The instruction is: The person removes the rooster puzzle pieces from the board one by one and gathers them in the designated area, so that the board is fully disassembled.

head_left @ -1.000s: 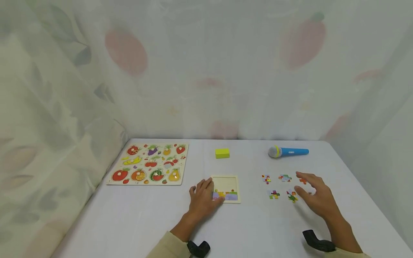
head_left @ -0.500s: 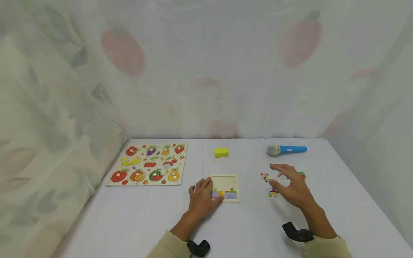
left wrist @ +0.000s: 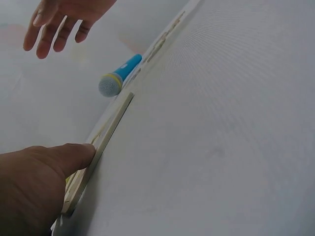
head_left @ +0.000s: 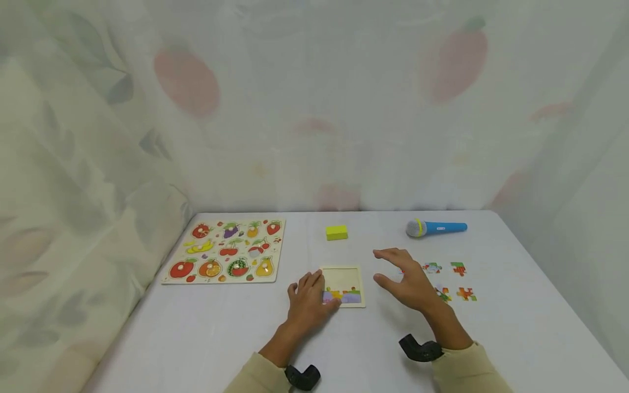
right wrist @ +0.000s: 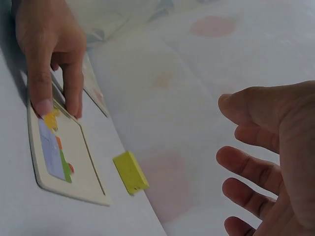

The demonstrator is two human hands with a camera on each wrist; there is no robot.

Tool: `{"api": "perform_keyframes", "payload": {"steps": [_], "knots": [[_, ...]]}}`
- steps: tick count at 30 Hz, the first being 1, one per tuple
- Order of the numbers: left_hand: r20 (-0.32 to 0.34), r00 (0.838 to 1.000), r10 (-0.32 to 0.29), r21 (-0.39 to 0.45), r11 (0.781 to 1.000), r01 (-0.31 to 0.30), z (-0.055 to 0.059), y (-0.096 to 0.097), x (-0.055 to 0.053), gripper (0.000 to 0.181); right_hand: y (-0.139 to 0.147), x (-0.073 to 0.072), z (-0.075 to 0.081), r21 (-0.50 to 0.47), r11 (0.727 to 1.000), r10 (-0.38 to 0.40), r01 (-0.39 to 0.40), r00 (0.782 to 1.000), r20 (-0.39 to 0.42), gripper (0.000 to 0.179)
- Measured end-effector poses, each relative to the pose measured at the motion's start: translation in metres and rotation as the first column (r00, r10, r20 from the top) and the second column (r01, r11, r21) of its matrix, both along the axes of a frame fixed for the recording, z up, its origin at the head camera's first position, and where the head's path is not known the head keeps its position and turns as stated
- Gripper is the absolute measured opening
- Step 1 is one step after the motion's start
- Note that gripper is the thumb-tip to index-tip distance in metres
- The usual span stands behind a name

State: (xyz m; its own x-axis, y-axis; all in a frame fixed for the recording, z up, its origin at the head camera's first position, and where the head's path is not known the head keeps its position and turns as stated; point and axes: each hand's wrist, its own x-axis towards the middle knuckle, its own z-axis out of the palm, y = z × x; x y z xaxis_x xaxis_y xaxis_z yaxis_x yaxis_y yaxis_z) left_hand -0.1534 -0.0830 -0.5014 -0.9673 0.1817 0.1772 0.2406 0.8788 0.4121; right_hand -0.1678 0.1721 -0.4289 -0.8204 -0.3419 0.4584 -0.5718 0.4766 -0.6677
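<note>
In the head view a small jigsaw tray [head_left: 346, 278] lies at mid-table, its lower part filled with purple, yellow and green pieces. My left hand [head_left: 309, 300] rests on the tray's left side, thumb over the near edge and fingers along the left edge. The thumb shows on the wooden rim in the left wrist view. To the right, my right hand [head_left: 408, 281] hovers between the tray and the loose puzzle pieces [head_left: 458, 268], thumb and fingers spread apart and holding nothing. This hand and its forearm hide some of the loose pieces.
A fruit knob puzzle board [head_left: 226, 251] lies at the back left. Behind the tray sits a yellow-green block [head_left: 336, 233]. A blue toy microphone [head_left: 437, 227] lies at the back right. Patterned curtains hang around the table.
My right hand has moved left from the loose pieces toward the tray, uncovering the right-hand pieces. The left hand has stayed on the tray.
</note>
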Motion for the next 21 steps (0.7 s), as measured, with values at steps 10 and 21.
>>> {"api": "perform_keyframes", "payload": {"steps": [10,21], "knots": [[-0.002,1.0,-0.003,-0.009,1.0,0.003,0.0,0.001,-0.001,0.076,-0.027,-0.011,-0.014,-0.036,0.996,0.086,-0.086,0.996,-0.004,0.047],[0.021,0.998,-0.051,0.001,0.999,0.051,-0.001,-0.008,-0.004,0.079,-0.05,-0.022,-0.041,-0.044,0.986,0.165,-0.164,0.986,0.024,0.044]]}}
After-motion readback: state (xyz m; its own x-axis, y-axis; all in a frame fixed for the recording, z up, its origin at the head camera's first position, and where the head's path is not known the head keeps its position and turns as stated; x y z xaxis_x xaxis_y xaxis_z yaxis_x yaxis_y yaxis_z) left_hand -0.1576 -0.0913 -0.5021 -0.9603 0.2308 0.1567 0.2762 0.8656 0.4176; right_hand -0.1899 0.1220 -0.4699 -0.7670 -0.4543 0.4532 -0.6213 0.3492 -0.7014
